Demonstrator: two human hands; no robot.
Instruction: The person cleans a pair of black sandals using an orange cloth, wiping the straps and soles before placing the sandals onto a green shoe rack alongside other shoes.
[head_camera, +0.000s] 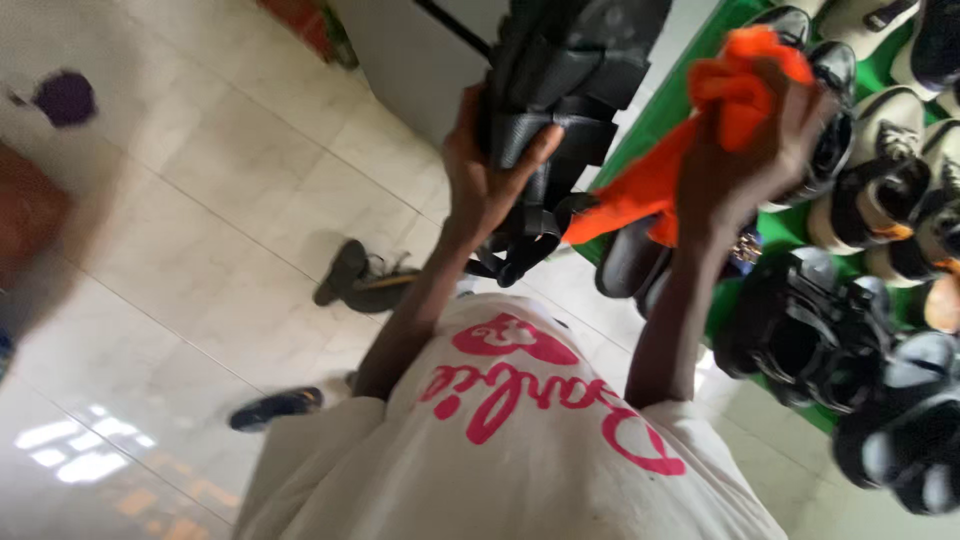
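My left hand is raised in front of me and grips a black strapped sandal by its side, thumb across a strap. My right hand is closed around a bunched orange cloth, held next to the sandal, with one end of the cloth hanging down toward it. Both arms reach up from my white shirt with pink lettering. The top of the sandal runs out of the frame.
A green-covered display at the right carries several black, white and tan sandals. The floor is pale glossy tile. A dark sandal and a dark shoe lie on the tile at my left. A white wall base stands behind.
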